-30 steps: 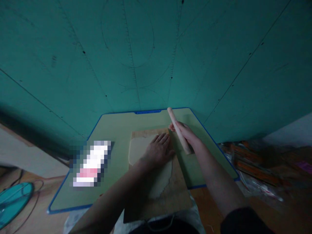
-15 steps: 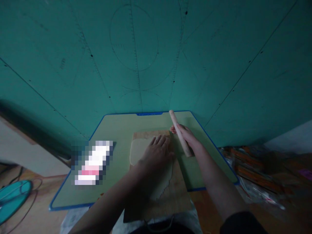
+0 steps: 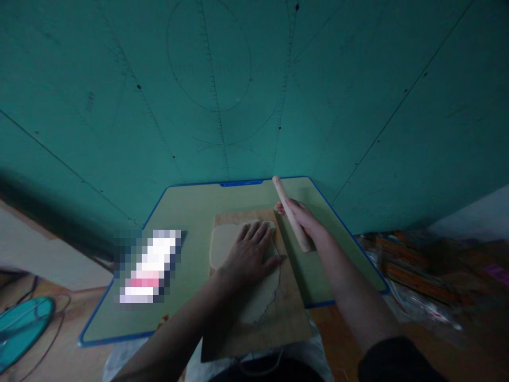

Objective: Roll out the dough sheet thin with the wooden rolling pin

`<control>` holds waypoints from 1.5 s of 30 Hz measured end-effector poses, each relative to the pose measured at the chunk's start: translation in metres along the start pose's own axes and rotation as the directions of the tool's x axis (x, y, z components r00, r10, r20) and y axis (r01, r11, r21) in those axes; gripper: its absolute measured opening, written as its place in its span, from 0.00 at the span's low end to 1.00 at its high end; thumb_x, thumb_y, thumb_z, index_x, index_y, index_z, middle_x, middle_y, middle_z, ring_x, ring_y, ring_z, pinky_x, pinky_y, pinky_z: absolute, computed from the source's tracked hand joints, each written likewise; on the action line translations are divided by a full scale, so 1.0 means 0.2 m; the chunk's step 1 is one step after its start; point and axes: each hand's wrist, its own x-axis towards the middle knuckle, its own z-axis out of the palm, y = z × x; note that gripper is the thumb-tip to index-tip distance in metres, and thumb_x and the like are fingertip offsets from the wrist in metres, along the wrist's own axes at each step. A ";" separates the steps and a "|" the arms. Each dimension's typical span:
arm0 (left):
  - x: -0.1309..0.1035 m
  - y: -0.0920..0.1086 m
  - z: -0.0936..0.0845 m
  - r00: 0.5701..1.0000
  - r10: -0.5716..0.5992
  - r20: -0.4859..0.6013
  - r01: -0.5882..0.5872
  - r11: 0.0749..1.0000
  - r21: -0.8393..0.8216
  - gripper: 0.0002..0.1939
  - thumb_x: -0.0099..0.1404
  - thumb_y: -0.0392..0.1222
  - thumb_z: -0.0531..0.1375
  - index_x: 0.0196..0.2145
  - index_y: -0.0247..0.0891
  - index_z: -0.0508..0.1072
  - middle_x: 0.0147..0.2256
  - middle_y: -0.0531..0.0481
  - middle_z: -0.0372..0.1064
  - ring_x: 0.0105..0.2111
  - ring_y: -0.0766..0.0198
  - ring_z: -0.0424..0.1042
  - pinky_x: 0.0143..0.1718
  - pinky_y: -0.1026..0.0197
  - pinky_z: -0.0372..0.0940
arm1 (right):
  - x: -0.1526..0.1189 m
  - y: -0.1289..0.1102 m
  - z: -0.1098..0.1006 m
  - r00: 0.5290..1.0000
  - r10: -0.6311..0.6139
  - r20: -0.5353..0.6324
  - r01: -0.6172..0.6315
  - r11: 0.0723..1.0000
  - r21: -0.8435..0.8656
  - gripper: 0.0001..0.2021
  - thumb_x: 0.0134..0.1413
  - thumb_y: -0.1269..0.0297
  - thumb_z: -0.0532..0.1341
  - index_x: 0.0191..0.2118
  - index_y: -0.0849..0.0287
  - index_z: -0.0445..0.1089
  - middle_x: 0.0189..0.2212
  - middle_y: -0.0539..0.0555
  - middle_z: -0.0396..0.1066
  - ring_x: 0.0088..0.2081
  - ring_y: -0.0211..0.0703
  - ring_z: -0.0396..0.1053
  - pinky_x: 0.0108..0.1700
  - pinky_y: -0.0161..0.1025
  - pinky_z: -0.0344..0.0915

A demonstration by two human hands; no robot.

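Left hand, flat on dough — board beneath

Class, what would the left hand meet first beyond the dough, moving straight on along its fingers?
Leaving the dough, the left hand would probably meet the wooden board's bare far strip; depth is unclear.

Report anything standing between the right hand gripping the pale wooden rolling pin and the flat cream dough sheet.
The left hand lies spread on the dough sheet, covering part of it toward the right hand. Nothing else visible blocks the way.
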 end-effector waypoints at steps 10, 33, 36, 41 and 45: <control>-0.02 0.06 -0.03 0.999 0.044 -0.031 -0.045 0.999 -0.004 0.23 0.76 0.45 0.49 0.62 0.33 0.68 0.65 0.36 0.61 0.66 0.45 0.59 0.66 0.40 0.55 | 0.01 0.00 0.00 1.000 -0.001 -0.006 0.001 1.000 -0.008 0.18 0.57 0.43 0.64 0.34 0.53 0.76 0.34 0.53 0.81 0.41 0.47 0.79 0.54 0.47 0.71; -0.08 0.07 -0.04 0.997 0.039 -0.062 -0.043 0.997 -0.070 0.25 0.71 0.50 0.56 0.60 0.34 0.68 0.64 0.37 0.63 0.65 0.45 0.59 0.66 0.39 0.55 | 0.01 0.02 -0.01 0.999 -0.031 0.041 0.032 0.999 -0.014 0.20 0.53 0.40 0.66 0.34 0.53 0.77 0.35 0.52 0.80 0.43 0.48 0.78 0.55 0.47 0.70; -0.08 0.07 -0.04 0.995 0.035 -0.089 -0.043 0.996 -0.083 0.24 0.71 0.50 0.57 0.59 0.35 0.69 0.64 0.38 0.64 0.65 0.45 0.60 0.66 0.39 0.55 | 0.01 0.02 -0.01 0.999 -0.040 0.031 0.040 0.999 -0.008 0.20 0.53 0.39 0.66 0.34 0.53 0.77 0.34 0.52 0.80 0.42 0.47 0.78 0.54 0.47 0.70; -0.09 0.07 -0.04 0.994 0.036 -0.099 -0.044 0.995 -0.088 0.21 0.71 0.48 0.57 0.58 0.39 0.70 0.63 0.40 0.64 0.65 0.45 0.60 0.65 0.38 0.56 | 0.01 0.01 -0.01 0.998 -0.050 0.038 0.050 0.999 -0.011 0.20 0.51 0.39 0.66 0.34 0.53 0.77 0.34 0.52 0.80 0.42 0.47 0.78 0.53 0.46 0.70; -0.08 0.07 -0.04 0.994 0.033 -0.105 -0.042 0.996 -0.082 0.20 0.70 0.46 0.59 0.56 0.36 0.71 0.63 0.38 0.64 0.65 0.45 0.60 0.65 0.39 0.56 | 0.01 0.01 -0.01 0.999 -0.038 0.035 0.039 0.999 -0.015 0.19 0.53 0.41 0.66 0.34 0.53 0.77 0.35 0.52 0.80 0.42 0.47 0.78 0.54 0.46 0.70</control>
